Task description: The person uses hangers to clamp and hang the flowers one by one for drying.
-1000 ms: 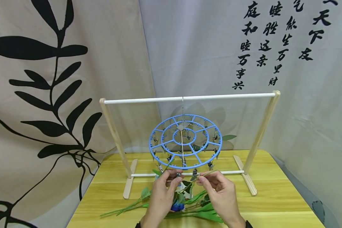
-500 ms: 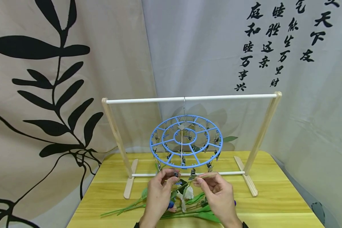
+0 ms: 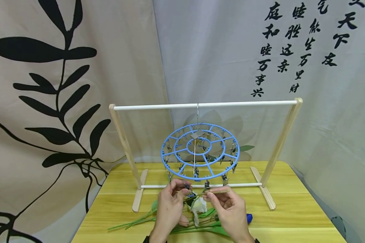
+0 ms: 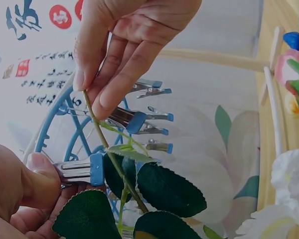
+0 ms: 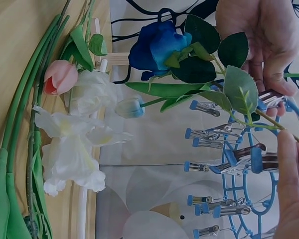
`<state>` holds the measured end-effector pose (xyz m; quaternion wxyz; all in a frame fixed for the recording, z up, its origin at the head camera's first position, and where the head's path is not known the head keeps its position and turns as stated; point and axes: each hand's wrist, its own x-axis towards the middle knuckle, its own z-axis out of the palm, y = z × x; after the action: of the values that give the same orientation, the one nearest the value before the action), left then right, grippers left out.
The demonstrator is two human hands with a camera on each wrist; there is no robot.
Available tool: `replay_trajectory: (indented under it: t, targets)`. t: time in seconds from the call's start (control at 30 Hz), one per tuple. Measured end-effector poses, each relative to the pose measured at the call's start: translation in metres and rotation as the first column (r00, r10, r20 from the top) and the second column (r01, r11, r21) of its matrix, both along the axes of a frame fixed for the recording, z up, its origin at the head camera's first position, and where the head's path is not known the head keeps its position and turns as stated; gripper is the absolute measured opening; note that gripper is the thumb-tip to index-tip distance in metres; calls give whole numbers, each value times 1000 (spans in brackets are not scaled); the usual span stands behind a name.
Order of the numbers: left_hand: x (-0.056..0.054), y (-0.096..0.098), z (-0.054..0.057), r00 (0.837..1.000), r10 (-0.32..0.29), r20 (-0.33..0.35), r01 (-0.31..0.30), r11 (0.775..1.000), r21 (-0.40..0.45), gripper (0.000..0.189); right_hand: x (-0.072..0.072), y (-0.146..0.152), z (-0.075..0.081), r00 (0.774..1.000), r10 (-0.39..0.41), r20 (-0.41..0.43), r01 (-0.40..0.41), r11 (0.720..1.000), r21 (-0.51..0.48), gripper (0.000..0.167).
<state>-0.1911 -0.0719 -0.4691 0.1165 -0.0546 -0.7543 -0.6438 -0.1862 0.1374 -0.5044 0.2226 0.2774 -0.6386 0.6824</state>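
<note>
Blue hanger (image 3: 206, 158), deep-blue rose (image 5: 157, 47) — beige curtain (image 3: 127, 67) printed with black leaves (image 3: 27, 50)
Foliage (image 4: 172, 190) dark green, pink tulip (image 5: 61, 77), pale-blue tulip (image 5: 131, 107), clips (image 4: 72, 171) silver with blue tips (image 4: 96, 169) — tabletop (image 3: 292, 209) yellow, streaked with wood grain.

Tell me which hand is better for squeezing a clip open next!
Probably the left hand: it pinches a blue-tipped clip, while the right hand holds the leafy stem.

Flowers (image 3: 199, 205) lie on table (image 3: 292, 216); rack (image 3: 246, 104) behind.
</note>
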Motion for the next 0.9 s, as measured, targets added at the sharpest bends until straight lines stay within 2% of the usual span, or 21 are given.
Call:
replay_trajectory:
  t: [0.3, 0.57, 0.7, 0.9]
  targets:
    - [0, -1, 1, 1000, 22, -20, -22, 1000, 5, 4, 3, 1, -3, 999, -35, 32, 35, 999, 5, 17]
    - [1, 0, -1, 999, 31, -24, -31, 1000, 0, 10, 4, -4, -7, 1000, 1, -22, -2, 999, -34, 21]
    - [1, -1, -2, 999, 21, -39, -21, 1000, 5, 3, 4, -7, -7, 1000, 1, -29, -2, 999, -44, 22]
    - [0, -3, -2, 998, 17, -61, -18, 1000, -22, 3, 4, -11, -6, 1000, -1, -27, 0, 999, -49, 22]
